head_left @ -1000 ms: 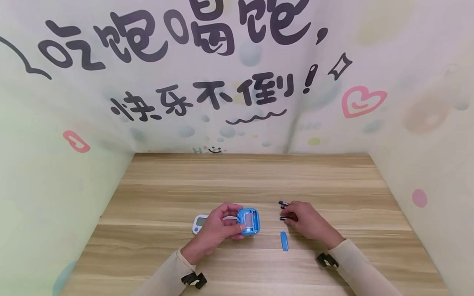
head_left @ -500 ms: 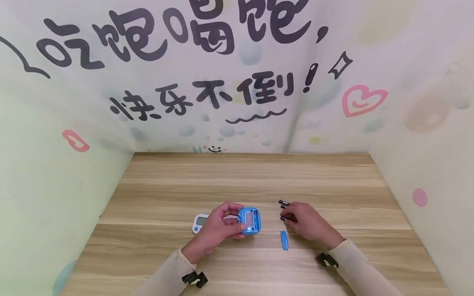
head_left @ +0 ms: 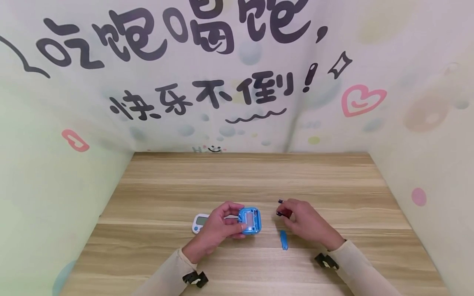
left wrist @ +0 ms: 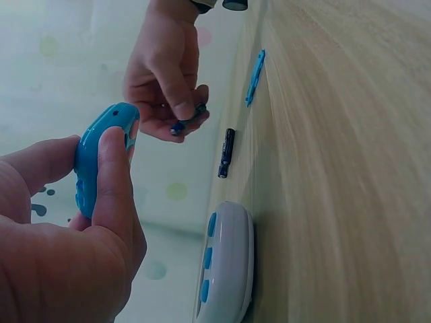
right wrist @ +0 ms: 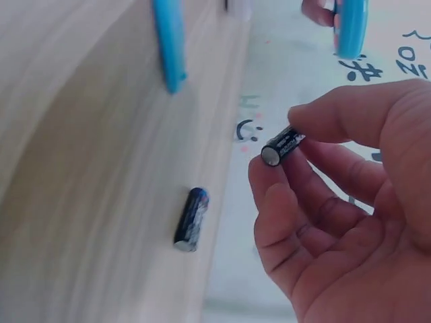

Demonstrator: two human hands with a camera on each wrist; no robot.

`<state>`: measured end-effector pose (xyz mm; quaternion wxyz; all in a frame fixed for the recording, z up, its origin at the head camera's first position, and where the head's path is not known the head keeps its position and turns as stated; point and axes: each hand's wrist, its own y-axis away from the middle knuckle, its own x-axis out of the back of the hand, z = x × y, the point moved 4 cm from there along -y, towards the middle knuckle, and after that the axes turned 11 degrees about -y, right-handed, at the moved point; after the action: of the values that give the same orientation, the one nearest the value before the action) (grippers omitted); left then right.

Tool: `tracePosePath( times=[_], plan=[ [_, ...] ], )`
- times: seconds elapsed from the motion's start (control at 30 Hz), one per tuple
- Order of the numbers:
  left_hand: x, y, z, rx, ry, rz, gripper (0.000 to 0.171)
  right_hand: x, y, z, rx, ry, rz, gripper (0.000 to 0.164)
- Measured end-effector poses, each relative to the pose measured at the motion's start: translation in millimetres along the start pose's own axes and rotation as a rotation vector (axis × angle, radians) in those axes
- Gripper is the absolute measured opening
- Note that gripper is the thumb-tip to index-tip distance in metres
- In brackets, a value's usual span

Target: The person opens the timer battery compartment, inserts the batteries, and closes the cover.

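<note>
Head view: all within reach

Over the wood-grain worktop [head_left: 252,176], left hand [head_left: 219,227] and right hand [head_left: 310,221] were well apart. A white, blue-buttoned plastic device [left wrist: 231,259] lay apparently set aside. The left pinched a blue rounded-square plastic device [head_left: 250,219], recess turned into view, probably for access; a slim blue plastic strip [head_left: 284,240] lay nearby. The right pinched a dark cylindrical battery [right wrist: 284,145], end bare; another dark battery [right wrist: 192,220] lay below.
</note>
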<state>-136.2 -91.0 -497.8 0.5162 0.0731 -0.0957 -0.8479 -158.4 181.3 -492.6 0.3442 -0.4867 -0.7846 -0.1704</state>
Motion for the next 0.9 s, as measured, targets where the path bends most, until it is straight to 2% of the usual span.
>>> tracePosePath(
  times=[0.17, 0.37, 0.57, 0.9],
  plan=[
    [-0.7, -0.1, 0.0, -0.003, -0.002, -0.003, 0.058, 2, -2, -9, 0.045, -0.055, 0.038, 0.013],
    [-0.8, -0.9, -1.6, -0.01, -0.001, -0.002, 0.057, 5, -2, -20, 0.107, -0.107, 0.075, 0.023],
    [-1.0, -0.1, -1.0, -0.008, -0.008, 0.0, 0.056, 6, 0, -29, 0.16, -0.132, 0.122, 0.012],
    [-1.5, -0.7, 0.0, -0.006, -0.016, -0.004, 0.056, 6, 3, -46, 0.212, -0.262, 0.209, 0.014]
  ],
)
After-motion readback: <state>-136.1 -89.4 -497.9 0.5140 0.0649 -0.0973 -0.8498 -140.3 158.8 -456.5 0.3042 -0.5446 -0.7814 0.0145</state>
